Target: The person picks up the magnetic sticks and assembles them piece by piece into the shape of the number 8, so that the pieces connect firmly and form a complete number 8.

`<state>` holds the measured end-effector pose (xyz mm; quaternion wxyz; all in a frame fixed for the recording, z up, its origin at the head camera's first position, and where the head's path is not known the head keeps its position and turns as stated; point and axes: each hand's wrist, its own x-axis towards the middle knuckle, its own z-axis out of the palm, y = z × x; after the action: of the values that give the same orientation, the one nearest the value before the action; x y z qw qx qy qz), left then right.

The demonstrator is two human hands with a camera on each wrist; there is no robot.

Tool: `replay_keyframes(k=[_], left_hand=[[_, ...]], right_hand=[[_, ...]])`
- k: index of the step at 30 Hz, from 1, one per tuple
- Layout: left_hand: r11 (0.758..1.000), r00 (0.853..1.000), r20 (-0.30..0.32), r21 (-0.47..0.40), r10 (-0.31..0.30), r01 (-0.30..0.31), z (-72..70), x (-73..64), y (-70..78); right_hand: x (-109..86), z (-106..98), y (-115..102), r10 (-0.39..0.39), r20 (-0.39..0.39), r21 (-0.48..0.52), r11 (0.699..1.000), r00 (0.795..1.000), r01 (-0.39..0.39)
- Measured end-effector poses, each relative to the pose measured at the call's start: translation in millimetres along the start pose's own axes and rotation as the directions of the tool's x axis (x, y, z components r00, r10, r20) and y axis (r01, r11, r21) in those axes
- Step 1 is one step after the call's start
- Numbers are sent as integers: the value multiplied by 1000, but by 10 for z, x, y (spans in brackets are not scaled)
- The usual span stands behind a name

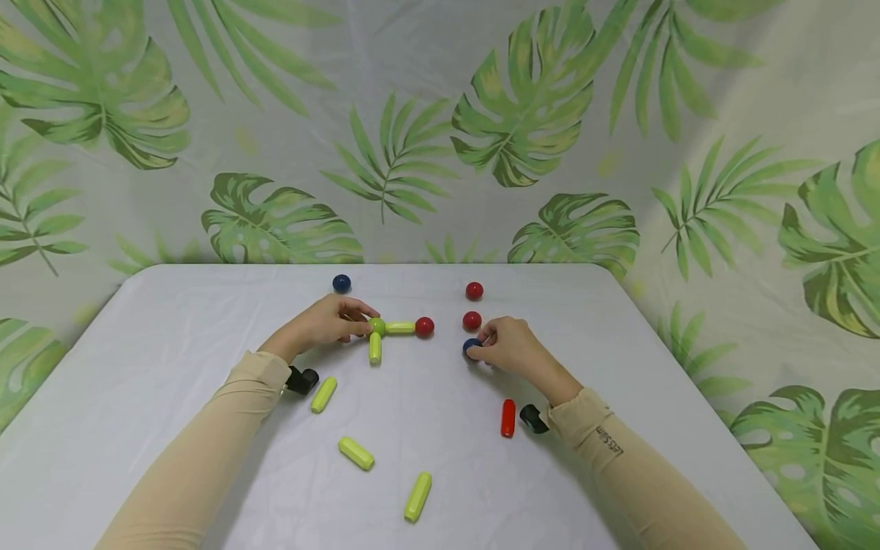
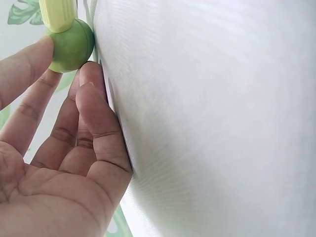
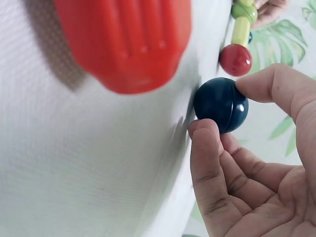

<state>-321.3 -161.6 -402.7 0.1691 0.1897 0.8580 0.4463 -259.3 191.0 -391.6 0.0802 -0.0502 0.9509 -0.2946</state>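
My left hand [image 1: 333, 319] pinches a green ball [image 1: 377, 326] between thumb and fingers; the left wrist view shows the same green ball [image 2: 72, 47] at the fingertips. Two yellow-green rods join this ball: one rod [image 1: 400, 328] runs right to a red ball [image 1: 425, 327], the other rod [image 1: 374, 348] points toward the near edge. Over on the right, my right hand [image 1: 512, 347] holds a dark blue ball [image 1: 470, 349] at its fingertips. In the right wrist view this blue ball [image 3: 220, 105] sits between thumb and fingers, close to the tabletop.
Two loose red balls, one red ball [image 1: 471, 320] nearer and another red ball [image 1: 474, 290] behind, lie beyond my right hand. A blue ball [image 1: 341, 283] is at the back. A red rod [image 1: 508, 418] and several yellow-green rods, one rod [image 1: 356, 453] among them, lie nearer on the white table [image 1: 275, 489].
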Motion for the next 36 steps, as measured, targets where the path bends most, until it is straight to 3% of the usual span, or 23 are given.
replay_keyframes(k=[13,24,36], left_hand=[[1000,1000,1,3,4,-4,-4,9,-7],[1000,1000,1,14,7,-7,-4,13,-11],[1000,1000,1,26,4,-4,-12,16,-25]], right_hand=[[17,22,9,-12,8,31,999,1000,12],[-57,85,-255,-38,65,103,994,997,31],[-55,340,-567,-114,115,134,986,987,98]])
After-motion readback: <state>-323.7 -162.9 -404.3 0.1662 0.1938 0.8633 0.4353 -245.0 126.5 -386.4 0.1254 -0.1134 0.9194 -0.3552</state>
